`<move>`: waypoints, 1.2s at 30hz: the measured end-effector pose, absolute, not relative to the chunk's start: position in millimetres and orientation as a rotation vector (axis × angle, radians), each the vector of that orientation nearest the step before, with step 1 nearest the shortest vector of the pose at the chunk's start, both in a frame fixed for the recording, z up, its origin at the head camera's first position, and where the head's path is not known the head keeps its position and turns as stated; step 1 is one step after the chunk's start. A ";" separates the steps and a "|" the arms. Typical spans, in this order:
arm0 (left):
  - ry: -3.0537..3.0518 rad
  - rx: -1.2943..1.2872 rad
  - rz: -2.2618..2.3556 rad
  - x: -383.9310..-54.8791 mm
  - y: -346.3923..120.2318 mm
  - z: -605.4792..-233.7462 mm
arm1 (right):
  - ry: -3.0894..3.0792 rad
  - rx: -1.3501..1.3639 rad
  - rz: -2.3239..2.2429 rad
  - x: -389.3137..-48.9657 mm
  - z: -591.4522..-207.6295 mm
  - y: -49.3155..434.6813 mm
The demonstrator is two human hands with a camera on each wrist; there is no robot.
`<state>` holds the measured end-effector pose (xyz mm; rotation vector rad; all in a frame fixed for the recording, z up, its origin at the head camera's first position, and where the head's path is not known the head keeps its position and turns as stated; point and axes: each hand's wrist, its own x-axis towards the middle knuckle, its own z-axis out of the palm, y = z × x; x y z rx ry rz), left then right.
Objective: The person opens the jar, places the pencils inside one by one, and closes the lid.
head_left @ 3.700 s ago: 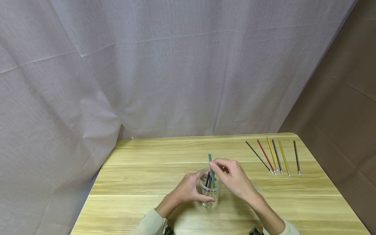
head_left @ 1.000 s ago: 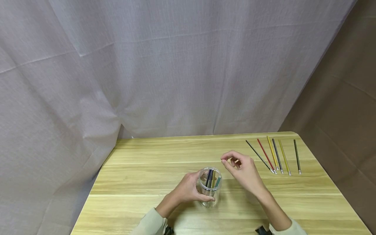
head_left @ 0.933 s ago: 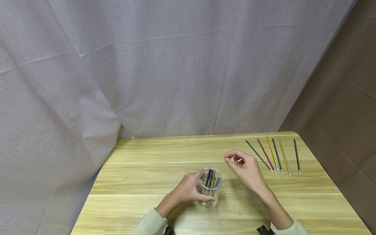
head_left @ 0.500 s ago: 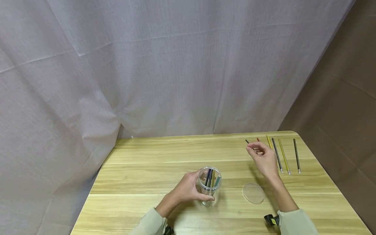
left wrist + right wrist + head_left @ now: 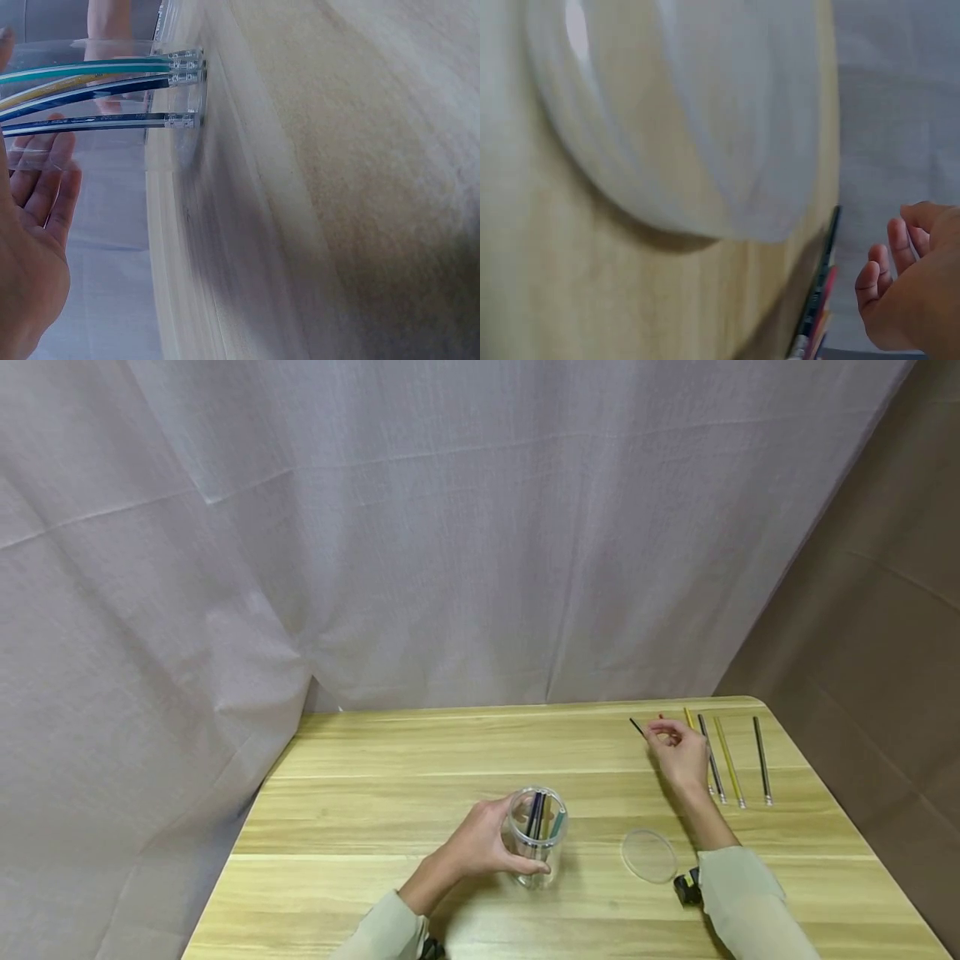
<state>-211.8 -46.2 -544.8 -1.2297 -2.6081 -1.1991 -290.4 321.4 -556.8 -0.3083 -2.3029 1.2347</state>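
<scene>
My left hand point(image 5: 480, 843) grips a clear plastic jar point(image 5: 553, 858) upright on the table, thumb and fingers round its sides. Several pencils point(image 5: 537, 817) stand inside it, dark, yellow and teal. The left wrist view shows their eraser ends at the jar's bottom, the teal pencil point(image 5: 97, 70) among them. At the far right, my right hand point(image 5: 681, 764) hovers over the loose pencils with fingers bent and nothing held. A dark green pencil point(image 5: 637, 726) lies just beyond its fingertips; the hand mostly covers a red one point(image 5: 661, 717). In the right wrist view the hand point(image 5: 919, 285) appears apart from them.
A round clear lid point(image 5: 649, 856) lies between the jar and my right forearm. Further loose pencils lie to the right: yellow ones point(image 5: 729, 760), a dark blue one point(image 5: 712, 760) and a separate dark one point(image 5: 762, 760). A grey curtain point(image 5: 480, 568) hangs behind the wooden table point(image 5: 390, 752).
The teal pencil, earlier pinched by my right hand above the jar, now stands inside it. My right hand has moved right to the loose pencils, uncovering the lid. My left hand stays on the jar.
</scene>
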 end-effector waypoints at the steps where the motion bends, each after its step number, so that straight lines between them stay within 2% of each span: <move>1: -2.612 -1.227 -1.198 -211.4 -46.2 -545.2 | -2.316 -0.323 1.229 -293.1 -559.4 323.1; 9: -2.614 -1.228 -1.202 -208.1 -45.0 -545.5 | -2.423 -0.421 1.180 -303.8 -574.9 332.0; 28: -2.580 -1.247 -1.219 -206.0 -41.7 -547.1 | -2.480 -0.353 1.032 -307.5 -584.6 332.9; 36: -2.571 -1.259 -1.218 -206.4 -40.4 -546.9 | -2.520 -0.403 1.002 -306.3 -585.0 332.1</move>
